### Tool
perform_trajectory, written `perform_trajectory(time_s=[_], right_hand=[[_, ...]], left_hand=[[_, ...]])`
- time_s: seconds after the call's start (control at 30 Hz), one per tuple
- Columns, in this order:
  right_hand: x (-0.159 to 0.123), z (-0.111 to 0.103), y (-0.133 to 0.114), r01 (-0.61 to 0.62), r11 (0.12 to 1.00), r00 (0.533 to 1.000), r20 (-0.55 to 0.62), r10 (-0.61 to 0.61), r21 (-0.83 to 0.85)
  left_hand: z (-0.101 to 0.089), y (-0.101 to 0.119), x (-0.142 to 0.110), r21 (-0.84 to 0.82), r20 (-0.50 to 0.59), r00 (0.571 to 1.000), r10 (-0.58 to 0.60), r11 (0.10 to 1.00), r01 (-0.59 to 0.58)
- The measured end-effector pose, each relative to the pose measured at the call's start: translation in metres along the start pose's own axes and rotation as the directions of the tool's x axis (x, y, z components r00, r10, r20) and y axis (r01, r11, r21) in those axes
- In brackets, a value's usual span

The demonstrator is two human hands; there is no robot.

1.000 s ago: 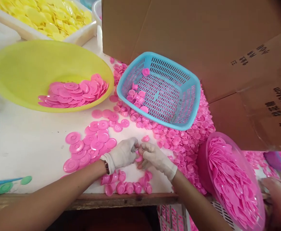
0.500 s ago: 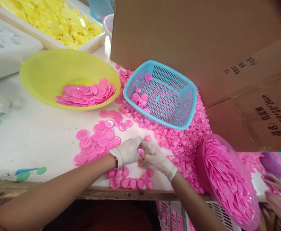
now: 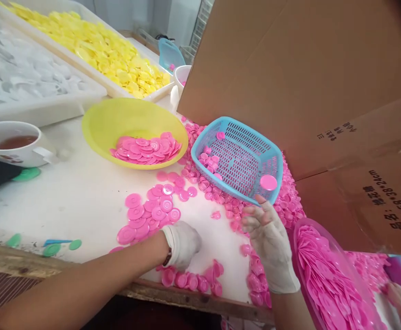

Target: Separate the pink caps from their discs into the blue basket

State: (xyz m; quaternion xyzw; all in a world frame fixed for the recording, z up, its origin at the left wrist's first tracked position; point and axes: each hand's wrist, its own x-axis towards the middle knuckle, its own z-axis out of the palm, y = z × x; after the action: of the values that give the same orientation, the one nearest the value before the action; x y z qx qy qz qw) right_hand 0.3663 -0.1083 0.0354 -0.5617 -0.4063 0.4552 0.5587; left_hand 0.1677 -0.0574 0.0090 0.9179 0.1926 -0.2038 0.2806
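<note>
Blue basket rim (image 3: 277,176) seems near right fingers (image 3: 265,214).

Bright, soft light whitens the worktop (image 3: 90,206) at centre left; the cardboard box (image 3: 303,96) looks dimmer, the frame's upper-right corner is black, the left hand (image 3: 185,245) slightly blurred.

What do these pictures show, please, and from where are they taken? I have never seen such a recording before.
There is no machine here: a person works with two gloved hands. One camera, worn on the head, looks forward and down. The left hand is low at the white table; its fingers are hidden, so I cannot tell what it holds. The right hand is raised and open beside the blue basket, apparently holding nothing. Pink saucers lie beyond the left wrist, and small pink cups stand near the front edge. The yellow bowl holds more saucers.
</note>
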Motion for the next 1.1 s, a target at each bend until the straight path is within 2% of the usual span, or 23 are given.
perform_trajectory(time_s=[0.07, 0.13, 0.2, 0.27, 0.33, 0.37, 0.47, 0.53, 0.6, 0.63, 0.67, 0.73, 0.77, 0.83, 0.9, 0.97, 1.03, 1.1], right_hand=[[0.008, 0.013, 0.016, -0.031, 0.989, 0.995, 0.088, 0.044, -0.143], [0.022, 0.031, 0.042, -0.001, 0.94, 0.981, 0.18, 0.067, -0.342], [0.041, 0.048, 0.067, 0.155, 0.827, 0.957, 0.289, 0.009, -0.541], [0.061, 0.06, 0.083, 0.295, 0.658, 0.928, 0.371, -0.024, -0.693], [0.078, 0.066, 0.091, 0.382, 0.522, 0.901, 0.434, -0.026, -0.763], [0.084, 0.067, 0.092, 0.412, 0.485, 0.889, 0.457, -0.027, -0.771], [0.09, 0.066, 0.088, 0.464, 0.45, 0.871, 0.487, -0.072, -0.763], [0.083, 0.06, 0.079, 0.449, 0.449, 0.886, 0.451, -0.109, -0.773], [0.067, 0.05, 0.067, 0.388, 0.483, 0.921, 0.353, -0.167, -0.785], [0.057, 0.044, 0.061, 0.337, 0.536, 0.941, 0.287, -0.177, -0.774], [0.046, 0.037, 0.055, 0.268, 0.611, 0.963, 0.22, -0.155, -0.745], [0.023, 0.023, 0.048, 0.077, 0.779, 0.99, 0.143, 0.017, -0.623], [0.012, 0.016, 0.049, -0.031, 0.83, 0.982, 0.139, 0.129, -0.557], [-0.004, 0.008, 0.057, -0.202, 0.864, 0.945, 0.14, 0.296, -0.462], [-0.013, 0.006, 0.072, -0.306, 0.865, 0.915, 0.129, 0.383, -0.398], [-0.015, 0.008, 0.084, -0.391, 0.862, 0.887, 0.118, 0.447, -0.322], [-0.015, 0.011, 0.09, -0.477, 0.847, 0.847, 0.134, 0.514, -0.236], [-0.013, 0.014, 0.09, -0.541, 0.822, 0.804, 0.176, 0.567, -0.178]], left_hand=[[0.005, 0.006, 0.004, 0.029, -0.017, 1.0, -0.004, 1.0, 0.004], [0.007, 0.007, 0.011, -0.001, -0.128, 0.991, -0.038, 0.999, 0.038], [0.008, 0.002, 0.017, -0.065, -0.249, 0.96, -0.124, 0.992, 0.111], [0.009, -0.004, 0.022, -0.122, -0.313, 0.929, -0.197, 0.979, 0.166], [0.012, -0.008, 0.027, -0.167, -0.35, 0.91, -0.224, 0.97, 0.174], [0.015, -0.009, 0.03, -0.186, -0.371, 0.901, -0.228, 0.968, 0.168], [0.026, -0.01, 0.038, -0.252, -0.439, 0.866, -0.241, 0.958, 0.139], [0.031, -0.012, 0.042, -0.318, -0.481, 0.847, -0.224, 0.946, 0.069], [0.032, -0.015, 0.043, -0.41, -0.49, 0.851, -0.191, 0.912, -0.031], [0.031, -0.017, 0.043, -0.464, -0.47, 0.864, -0.181, 0.883, -0.068], [0.029, -0.02, 0.043, -0.521, -0.434, 0.884, -0.176, 0.849, -0.087], [0.025, -0.025, 0.043, -0.632, -0.333, 0.926, -0.178, 0.771, -0.079], [0.024, -0.026, 0.044, -0.685, -0.284, 0.943, -0.174, 0.725, -0.073], [0.022, -0.027, 0.046, -0.8, -0.215, 0.964, -0.157, 0.594, -0.082], [0.023, -0.025, 0.049, -0.897, -0.17, 0.973, -0.154, 0.433, -0.089], [0.025, -0.022, 0.051, -0.944, -0.133, 0.969, -0.206, 0.325, -0.061], [0.027, -0.019, 0.053, -0.951, -0.114, 0.956, -0.269, 0.309, -0.026], [0.029, -0.018, 0.053, -0.945, -0.109, 0.948, -0.298, 0.328, -0.005]])
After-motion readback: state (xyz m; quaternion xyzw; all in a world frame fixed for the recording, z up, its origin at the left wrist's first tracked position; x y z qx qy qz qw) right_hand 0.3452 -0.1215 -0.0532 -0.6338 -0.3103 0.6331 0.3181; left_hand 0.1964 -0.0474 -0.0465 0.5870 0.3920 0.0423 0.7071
